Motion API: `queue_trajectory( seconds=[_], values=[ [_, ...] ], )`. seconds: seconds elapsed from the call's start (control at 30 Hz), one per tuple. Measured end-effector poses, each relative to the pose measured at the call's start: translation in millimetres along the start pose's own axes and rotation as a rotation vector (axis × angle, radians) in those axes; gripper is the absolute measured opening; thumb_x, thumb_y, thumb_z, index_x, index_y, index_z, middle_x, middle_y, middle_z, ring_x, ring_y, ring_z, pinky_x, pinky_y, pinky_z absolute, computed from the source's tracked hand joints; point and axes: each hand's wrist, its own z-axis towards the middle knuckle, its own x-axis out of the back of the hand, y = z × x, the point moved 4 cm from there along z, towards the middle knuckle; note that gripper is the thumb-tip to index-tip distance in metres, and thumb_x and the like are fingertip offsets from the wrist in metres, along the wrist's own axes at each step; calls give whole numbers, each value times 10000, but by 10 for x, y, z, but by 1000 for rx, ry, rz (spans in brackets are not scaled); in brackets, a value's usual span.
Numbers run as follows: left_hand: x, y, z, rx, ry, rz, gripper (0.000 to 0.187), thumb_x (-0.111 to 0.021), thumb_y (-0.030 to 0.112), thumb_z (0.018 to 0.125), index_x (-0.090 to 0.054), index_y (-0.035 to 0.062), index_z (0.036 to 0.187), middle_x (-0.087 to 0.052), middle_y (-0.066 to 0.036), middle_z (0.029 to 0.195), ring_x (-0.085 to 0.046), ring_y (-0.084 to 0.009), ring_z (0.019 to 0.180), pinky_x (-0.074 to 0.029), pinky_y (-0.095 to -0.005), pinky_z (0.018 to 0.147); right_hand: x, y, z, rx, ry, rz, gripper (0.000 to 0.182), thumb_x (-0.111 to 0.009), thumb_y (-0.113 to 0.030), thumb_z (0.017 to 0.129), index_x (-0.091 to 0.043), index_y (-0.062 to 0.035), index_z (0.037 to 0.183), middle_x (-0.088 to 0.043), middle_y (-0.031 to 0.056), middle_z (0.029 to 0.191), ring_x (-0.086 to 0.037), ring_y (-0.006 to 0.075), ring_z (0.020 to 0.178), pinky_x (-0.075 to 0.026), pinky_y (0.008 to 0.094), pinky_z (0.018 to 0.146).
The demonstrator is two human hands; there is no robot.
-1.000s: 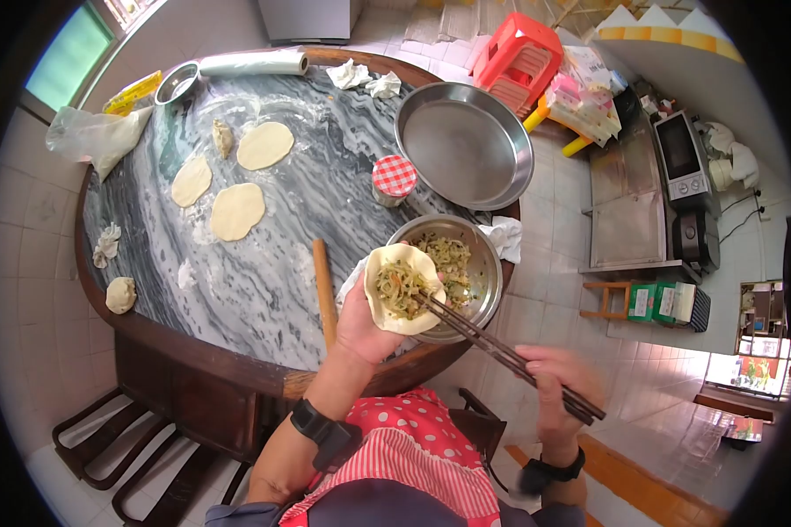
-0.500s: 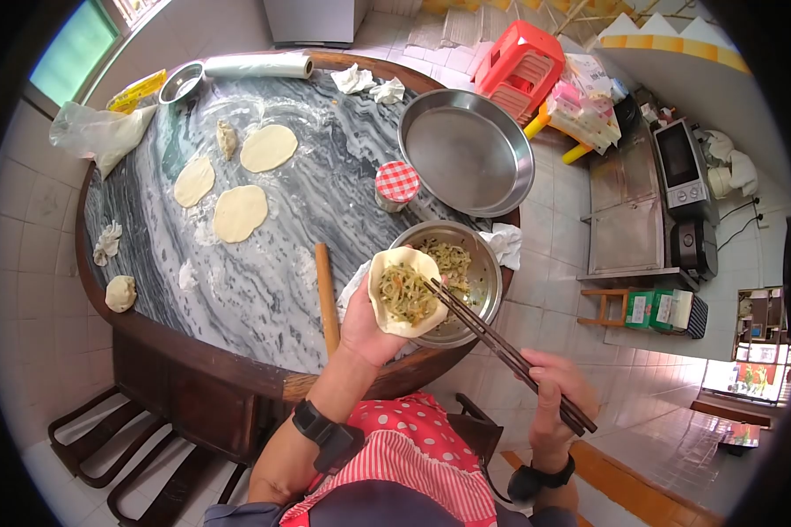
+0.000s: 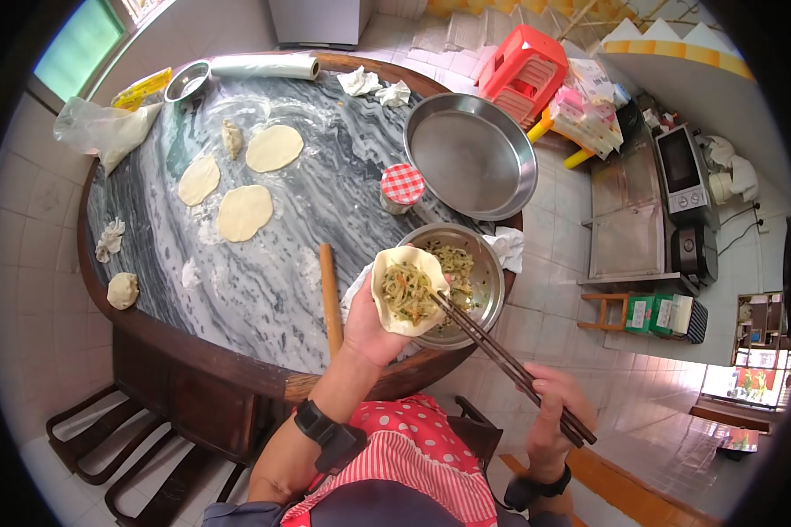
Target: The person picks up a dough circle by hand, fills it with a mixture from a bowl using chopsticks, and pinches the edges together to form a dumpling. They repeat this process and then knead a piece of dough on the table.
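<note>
My left hand [image 3: 371, 332] cups a round dough wrapper [image 3: 383, 279] from below, its palm up. Shredded vegetable filling [image 3: 408, 294] is heaped in the middle of the wrapper. With closed fingers, my right hand [image 3: 561, 406] grips a pair of dark chopsticks [image 3: 492, 349]. Their tips touch the right edge of the filling. Partly behind the wrapper is a metal bowl [image 3: 494, 307] that holds more of the same filling. Left of my left wrist lies a wooden rolling pin [image 3: 330, 294]. Three flat dough rounds [image 3: 245, 213] rest farther left on the floured marble table [image 3: 281, 299].
A large round metal pan [image 3: 466, 154] sits at the table's far right edge, beside a jar with a red checked lid [image 3: 402, 184]. A dough lump [image 3: 123, 291] lies at the left edge. Plastic wrap [image 3: 264, 67] and a small metal bowl [image 3: 187, 82] stand at the back.
The chopstick tips have shifted slightly right and down toward the filling's edge, and my right hand is a little lower. The whole view has moved slightly.
</note>
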Motion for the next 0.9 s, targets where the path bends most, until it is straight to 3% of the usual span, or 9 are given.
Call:
queue_trajectory(
  seconds=[0.07, 0.2, 0.3, 0.37, 0.47, 0.67, 0.9],
  values=[
    [-38, 6, -2, -35, 88, 63, 452, -309, 372, 1030, -519, 89, 1313, -573, -149, 1298, -546, -419, 1193, -460, -550, 991, -33, -13, 15, -24, -81, -58, 181, -600, -131, 926, -642, 35, 869, -705, 219, 934, -691, 282, 827, -539, 330, 753],
    [-51, 11, -9, -31, 51, 112, 459, -308, 384, 1032, -517, 92, 1319, -579, -141, 1294, -562, -389, 1183, -464, -542, 992, -48, -64, 52, 36, -45, -22, 172, -606, -124, 921, -645, 38, 880, -704, 218, 944, -691, 281, 821, -540, 332, 757],
    [2, -24, -12, 7, 42, 37, 442, -330, 348, 1028, -495, 93, 1349, -564, -171, 1305, -546, -424, 1187, -458, -574, 994, -168, -103, 170, 71, -75, -41, 248, -571, -181, 960, -617, 47, 875, -681, 241, 938, -678, 264, 789, -579, 346, 684],
    [32, -42, -4, 33, 69, 20, 432, -327, 341, 1029, -508, 91, 1331, -574, -182, 1284, -563, -428, 1159, -469, -579, 978, -259, -123, 212, 126, -182, -84, 227, -578, -161, 953, -626, 45, 874, -686, 235, 942, -679, 264, 808, -572, 343, 715],
    [20, -13, -42, 13, 85, 24, 436, -321, 342, 1031, -490, 100, 1352, -567, -192, 1288, -565, -435, 1150, -473, -585, 970, -200, -89, 162, 43, -148, -9, 110, -629, -72, 905, -659, 33, 911, -705, 208, 960, -694, 284, 873, -543, 323, 773],
    [-33, -18, -41, 34, 35, 13, 451, -312, 361, 1034, -459, 122, 1386, -547, -189, 1315, -545, -445, 1174, -451, -609, 985, -357, -119, 278, 127, -237, -50, 98, -637, -61, 898, -662, 30, 924, -701, 212, 976, -697, 283, 880, -545, 323, 778],
    [-11, 4, -37, 39, 4, 27, 455, -302, 375, 1035, -459, 140, 1391, -534, -188, 1332, -519, -444, 1207, -431, -629, 997, -325, -55, 256, 99, -179, 33, 76, -644, -38, 887, -659, 32, 913, -702, 203, 979, -695, 280, 873, -544, 317, 772]
  ],
)
